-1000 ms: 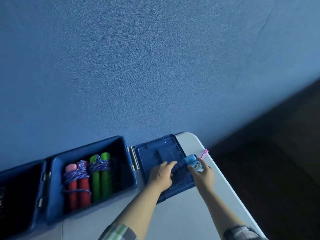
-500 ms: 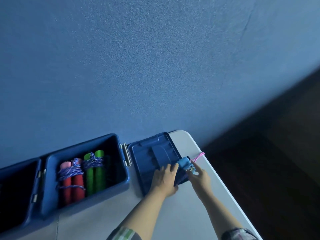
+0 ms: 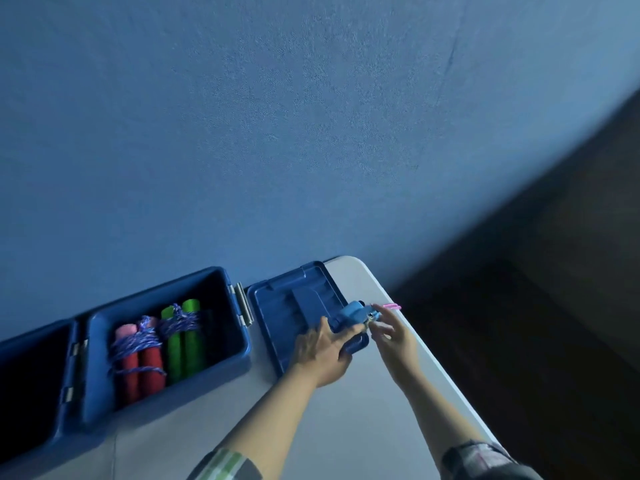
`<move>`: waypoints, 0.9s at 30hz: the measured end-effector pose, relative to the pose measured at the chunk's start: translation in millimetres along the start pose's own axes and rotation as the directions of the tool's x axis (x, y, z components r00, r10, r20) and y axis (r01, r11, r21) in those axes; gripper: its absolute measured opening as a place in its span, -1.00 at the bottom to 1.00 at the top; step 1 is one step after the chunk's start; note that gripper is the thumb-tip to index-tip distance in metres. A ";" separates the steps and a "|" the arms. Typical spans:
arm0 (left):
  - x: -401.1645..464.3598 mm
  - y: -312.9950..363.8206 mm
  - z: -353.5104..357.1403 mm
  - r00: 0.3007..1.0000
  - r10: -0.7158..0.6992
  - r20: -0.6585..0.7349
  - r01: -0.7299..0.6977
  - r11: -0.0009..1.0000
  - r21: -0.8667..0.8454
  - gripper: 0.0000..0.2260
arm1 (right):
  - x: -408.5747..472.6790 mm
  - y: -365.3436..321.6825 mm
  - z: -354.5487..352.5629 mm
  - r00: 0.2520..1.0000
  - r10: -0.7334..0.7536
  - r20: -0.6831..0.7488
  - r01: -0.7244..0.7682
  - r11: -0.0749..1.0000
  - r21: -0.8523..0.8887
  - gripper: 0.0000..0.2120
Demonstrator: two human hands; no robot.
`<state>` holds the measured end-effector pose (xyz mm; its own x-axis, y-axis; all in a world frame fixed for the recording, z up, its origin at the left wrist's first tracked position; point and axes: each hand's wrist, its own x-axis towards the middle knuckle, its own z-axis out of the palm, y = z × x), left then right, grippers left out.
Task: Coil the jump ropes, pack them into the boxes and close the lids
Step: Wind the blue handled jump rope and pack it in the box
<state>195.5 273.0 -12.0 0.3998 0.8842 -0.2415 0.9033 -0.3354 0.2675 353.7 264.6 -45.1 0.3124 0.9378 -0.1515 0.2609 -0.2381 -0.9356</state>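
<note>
My left hand grips the blue handle over the open lid — my right hand (fingers loose) touches its tip.

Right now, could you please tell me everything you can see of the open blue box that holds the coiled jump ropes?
The open blue box looks like moulded plastic, deep, with rounded corners. It sits on the pale table by the blue wall. Its lid lies flat to its right, joined by metal hinges. Inside lie two bundles side by side: red handles and green handles, each wound with purple rope. Neither hand touches the box body.
</note>
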 end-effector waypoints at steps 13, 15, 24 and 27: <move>-122.4 -63.7 -92.4 0.931 -0.194 -0.308 -0.071 0.734 -0.676 -0.58 | -39.6 -95.0 65.0 0.920 -0.297 0.255 0.380 0.832 -0.404 -0.57; -146.1 -76.3 -103.9 0.904 -0.273 -0.328 -0.058 0.683 -0.728 -0.59 | -51.9 -113.8 83.4 0.897 -0.326 0.300 0.426 0.821 -0.381 -0.67; -236.4 -120.9 -133.1 0.666 -0.604 -0.437 -0.183 0.436 -0.881 -0.68 | -166.1 -181.7 171.5 0.691 -0.327 0.644 0.488 0.869 -0.082 -0.74; -261.2 -135.7 -142.7 0.626 -0.645 -0.439 -0.265 0.353 -0.897 -0.69 | -197.4 -184.5 192.9 0.618 -0.301 0.726 0.505 0.860 -0.073 -0.74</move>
<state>-53.7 133.9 147.9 -0.4001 0.9125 0.0856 0.0731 -0.0613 0.9954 67.7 172.2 95.8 -0.5485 0.8350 -0.0432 0.4485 0.2502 -0.8581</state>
